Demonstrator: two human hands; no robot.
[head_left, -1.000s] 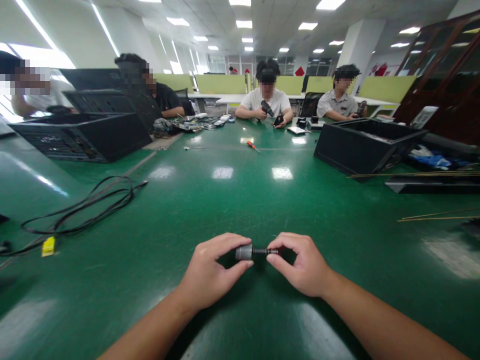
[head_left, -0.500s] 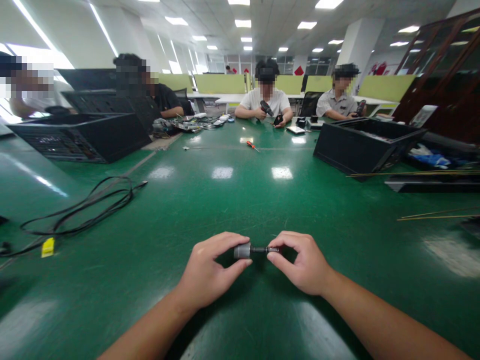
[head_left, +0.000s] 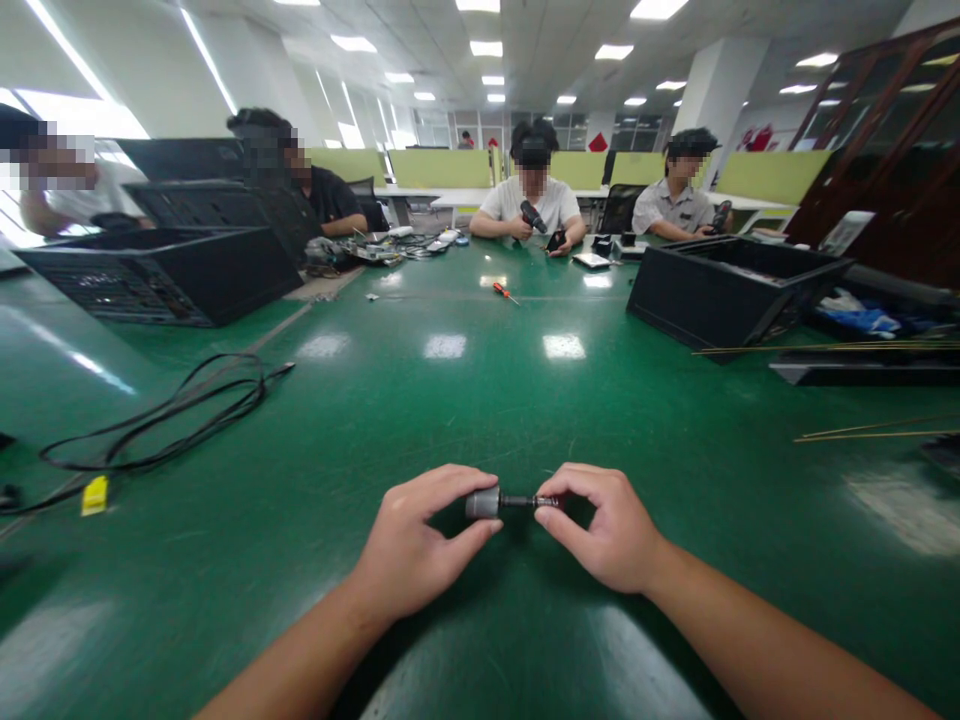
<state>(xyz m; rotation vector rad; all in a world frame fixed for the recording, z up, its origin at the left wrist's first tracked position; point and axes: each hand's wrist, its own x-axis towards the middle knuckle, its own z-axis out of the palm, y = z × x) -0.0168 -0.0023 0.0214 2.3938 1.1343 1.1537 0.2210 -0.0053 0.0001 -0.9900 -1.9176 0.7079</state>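
Observation:
A short grey cylinder with a thin dark shaft (head_left: 484,502) lies level between my two hands, low in the head view and just over the green table. My left hand (head_left: 420,540) pinches the thick grey end between thumb and fingers. At the shaft's right end, my right hand (head_left: 606,530) grips the darker ribbed tip with thumb and forefinger. The fingers cover part of both ends. What kind of part this is, I cannot tell.
On the green table (head_left: 480,400) lies an orange screwdriver (head_left: 502,290). A black cable (head_left: 187,410) with a yellow tag is at left. Black computer cases stand at left (head_left: 165,275) and right (head_left: 720,295). Across the table, a person (head_left: 529,200) holds a power drill (head_left: 533,217).
Almost nothing differs. Both hands keep their grip on the cylinder and shaft, which has shifted very slightly left at its thick end.

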